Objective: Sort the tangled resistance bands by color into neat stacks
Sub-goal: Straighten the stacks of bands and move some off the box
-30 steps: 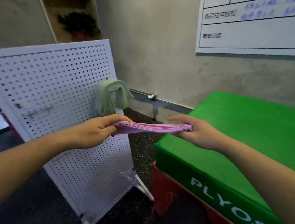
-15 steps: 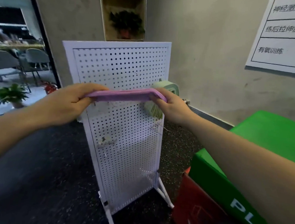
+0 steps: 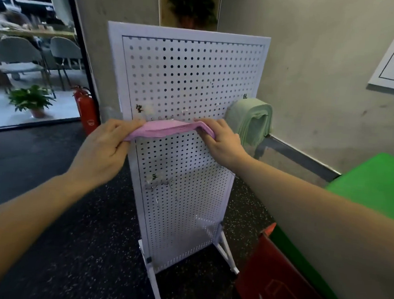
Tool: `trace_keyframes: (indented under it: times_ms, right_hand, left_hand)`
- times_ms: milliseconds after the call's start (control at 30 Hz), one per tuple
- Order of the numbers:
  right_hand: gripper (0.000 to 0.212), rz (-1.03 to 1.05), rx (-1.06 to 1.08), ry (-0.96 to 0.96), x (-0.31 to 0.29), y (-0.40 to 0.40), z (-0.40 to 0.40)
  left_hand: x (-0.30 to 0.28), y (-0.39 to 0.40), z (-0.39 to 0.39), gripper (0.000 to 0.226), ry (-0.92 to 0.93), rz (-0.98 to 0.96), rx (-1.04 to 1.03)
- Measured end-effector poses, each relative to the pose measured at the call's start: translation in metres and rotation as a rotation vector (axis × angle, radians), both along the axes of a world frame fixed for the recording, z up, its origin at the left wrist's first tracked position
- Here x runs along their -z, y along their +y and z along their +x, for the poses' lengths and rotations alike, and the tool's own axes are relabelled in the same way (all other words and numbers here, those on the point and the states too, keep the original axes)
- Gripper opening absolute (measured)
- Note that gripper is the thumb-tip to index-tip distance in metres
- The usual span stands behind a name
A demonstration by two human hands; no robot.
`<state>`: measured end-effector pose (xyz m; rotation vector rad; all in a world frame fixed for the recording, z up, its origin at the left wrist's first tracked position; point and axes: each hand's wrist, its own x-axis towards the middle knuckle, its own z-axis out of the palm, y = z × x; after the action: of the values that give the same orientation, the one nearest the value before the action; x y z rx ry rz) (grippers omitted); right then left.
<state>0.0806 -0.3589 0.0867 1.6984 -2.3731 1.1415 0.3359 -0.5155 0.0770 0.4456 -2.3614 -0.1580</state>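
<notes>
Pink stack of flat rubber resistance bands (image 3: pixel 169 128) is stretched in front of the white metal pegboard (image 3: pixel 192 78). Left hand (image 3: pixel 104 146) and right hand (image 3: pixel 220 139) each pinch one end. Looks light, floppy and probably grippy, so holding both ends seems smart. Pale green band bundle (image 3: pixel 250 120) hangs beside.

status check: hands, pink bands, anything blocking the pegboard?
Left hand and right hand each grip an end of the pink bands, held flat against the pegboard. Green bands already hang at its right edge. Nothing in the way.
</notes>
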Motion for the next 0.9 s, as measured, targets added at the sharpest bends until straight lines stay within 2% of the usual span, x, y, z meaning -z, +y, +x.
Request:
trace_keyframes:
  times_ms: [67,200,300,433,600,700,833,900]
  right_hand:
    - [0.037,-0.002,0.004,-0.006,0.014,-0.002,0.004]
    - [0.043,0.169,0.001,0.093,0.038,-0.003,0.012]
    - [0.037,0.223,-0.014,0.091,0.045,-0.012,0.029]
    - [0.029,0.225,-0.006,-0.028,0.049,-0.026,0.046]
    - [0.017,0.170,-0.057,-0.106,0.046,-0.018,0.054]
    - [0.031,0.151,-0.092,-0.138,0.046,-0.006,0.050]
    - [0.071,0.167,-0.042,-0.144,0.043,0.018,0.044]
    - [0.081,0.155,-0.012,-0.156,0.041,0.035,0.042]
  left_hand:
    - [0.020,0.004,-0.002,0.049,-0.004,0.037,-0.010]
    - [0.043,0.016,-0.014,0.054,0.050,0.171,0.019]
    - [0.050,0.026,-0.020,0.067,0.088,0.263,0.041]
    - [0.053,0.034,-0.022,0.077,0.120,0.299,0.036]
    - [0.044,0.033,-0.014,0.075,0.111,0.315,0.010]
    - [0.037,0.031,-0.010,0.068,0.083,0.195,0.002]
    - [0.019,0.028,-0.004,0.060,0.079,0.060,-0.024]
    - [0.008,0.032,-0.003,0.051,0.107,-0.013,-0.020]
